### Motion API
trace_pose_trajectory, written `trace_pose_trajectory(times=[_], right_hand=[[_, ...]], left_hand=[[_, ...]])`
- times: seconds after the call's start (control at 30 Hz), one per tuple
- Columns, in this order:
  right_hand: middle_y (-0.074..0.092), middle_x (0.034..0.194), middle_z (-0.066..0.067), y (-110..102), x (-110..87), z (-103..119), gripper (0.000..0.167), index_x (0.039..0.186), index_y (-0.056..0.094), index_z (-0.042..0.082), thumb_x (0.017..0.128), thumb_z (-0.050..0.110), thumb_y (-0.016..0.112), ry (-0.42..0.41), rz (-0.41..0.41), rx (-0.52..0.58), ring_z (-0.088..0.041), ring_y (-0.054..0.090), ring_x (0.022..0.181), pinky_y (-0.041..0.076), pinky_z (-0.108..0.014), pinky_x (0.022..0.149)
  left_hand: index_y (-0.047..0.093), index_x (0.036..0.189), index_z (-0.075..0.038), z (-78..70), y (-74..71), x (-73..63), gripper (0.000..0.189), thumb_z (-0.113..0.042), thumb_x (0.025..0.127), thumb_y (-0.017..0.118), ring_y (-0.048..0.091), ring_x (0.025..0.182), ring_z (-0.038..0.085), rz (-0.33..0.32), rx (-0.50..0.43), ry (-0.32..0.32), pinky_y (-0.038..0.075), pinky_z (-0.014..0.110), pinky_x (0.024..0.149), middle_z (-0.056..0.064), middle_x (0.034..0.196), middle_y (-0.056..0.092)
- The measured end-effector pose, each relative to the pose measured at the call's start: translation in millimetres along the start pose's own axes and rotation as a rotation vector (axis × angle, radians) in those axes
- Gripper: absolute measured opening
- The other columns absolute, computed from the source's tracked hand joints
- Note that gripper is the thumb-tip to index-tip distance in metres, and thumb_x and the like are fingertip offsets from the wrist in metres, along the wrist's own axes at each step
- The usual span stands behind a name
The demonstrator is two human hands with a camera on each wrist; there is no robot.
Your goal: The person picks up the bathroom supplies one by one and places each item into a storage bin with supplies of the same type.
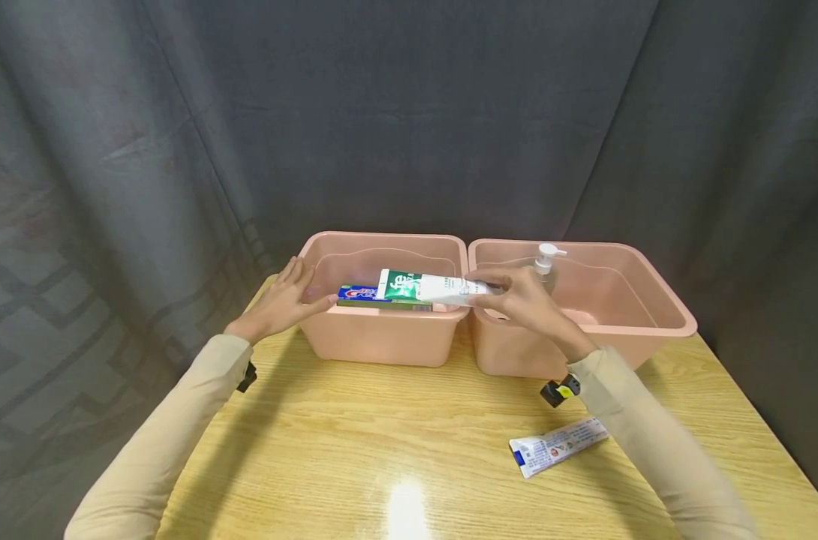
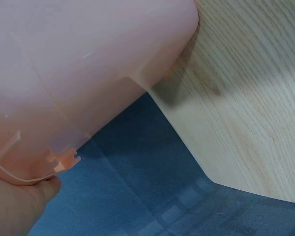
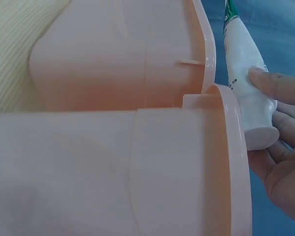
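In the head view, my right hand (image 1: 517, 296) pinches the capped end of a white-and-green squeeze tube (image 1: 443, 289). The tube lies level over the right part of the left pink bin (image 1: 382, 337). Thumb and fingers on the white tube (image 3: 243, 64) also show in the right wrist view, beside the bin rims. My left hand (image 1: 281, 300) rests at the left bin's near left corner, fingers straight and thumb along the front rim. A blue toothpaste box (image 1: 358, 294) marked Crest sits inside that bin, partly behind the tube.
A second pink bin (image 1: 625, 337) stands directly right of the first, with a white-topped pump bottle (image 1: 546, 262) inside. On the wooden table (image 1: 355, 427) in front lies a white tube with a blue end (image 1: 557, 446), near my right forearm. Grey curtain (image 1: 409, 112) hangs behind.
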State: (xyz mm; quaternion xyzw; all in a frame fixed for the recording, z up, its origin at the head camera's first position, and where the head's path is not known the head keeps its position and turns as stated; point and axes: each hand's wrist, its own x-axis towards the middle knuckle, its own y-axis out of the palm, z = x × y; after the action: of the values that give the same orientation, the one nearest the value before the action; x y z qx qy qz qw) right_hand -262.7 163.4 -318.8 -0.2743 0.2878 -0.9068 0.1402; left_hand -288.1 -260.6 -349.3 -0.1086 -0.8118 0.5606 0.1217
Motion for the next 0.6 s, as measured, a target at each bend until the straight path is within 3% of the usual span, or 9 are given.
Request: trace_pose_trajectory(times=[0.13,0.4,0.6], right_hand=[[0.073,0.106,-0.007,6.0,6.8,2.8,0.034,0.114,0.074,0.003,0.082,0.008,0.081,-0.027,-0.024,-0.025,-0.018,0.059,0.079,0.045,-0.022,0.063],[0.072,0.106,-0.011,16.6,18.7,5.9,0.033,0.116,0.072,0.001,0.083,0.005,0.077,0.010,0.008,-0.002,-0.018,0.059,0.075,0.042,-0.021,0.055],[0.072,0.104,-0.009,23.6,25.7,6.2,0.033,0.115,0.072,0.002,0.084,0.009,0.078,0.012,0.037,-0.010,-0.017,0.060,0.079,0.047,-0.028,0.068]], left_hand=[[0.012,0.157,0.001,0.1,-0.7,-0.3,0.102,-0.072,0.092,0.042,-0.012,0.148,0.035,0.008,0.005,-0.003,0.004,0.066,0.112,0.024,0.162,-0.008],[0.009,0.157,0.000,-0.6,-1.7,-0.2,0.102,-0.073,0.092,0.041,-0.015,0.148,0.035,0.028,0.008,-0.015,0.003,0.068,0.111,0.023,0.161,-0.011],[0.011,0.157,0.000,0.4,-0.9,0.2,0.101,-0.072,0.093,0.042,-0.012,0.148,0.036,0.017,0.011,-0.003,0.003,0.068,0.112,0.023,0.161,-0.010]])
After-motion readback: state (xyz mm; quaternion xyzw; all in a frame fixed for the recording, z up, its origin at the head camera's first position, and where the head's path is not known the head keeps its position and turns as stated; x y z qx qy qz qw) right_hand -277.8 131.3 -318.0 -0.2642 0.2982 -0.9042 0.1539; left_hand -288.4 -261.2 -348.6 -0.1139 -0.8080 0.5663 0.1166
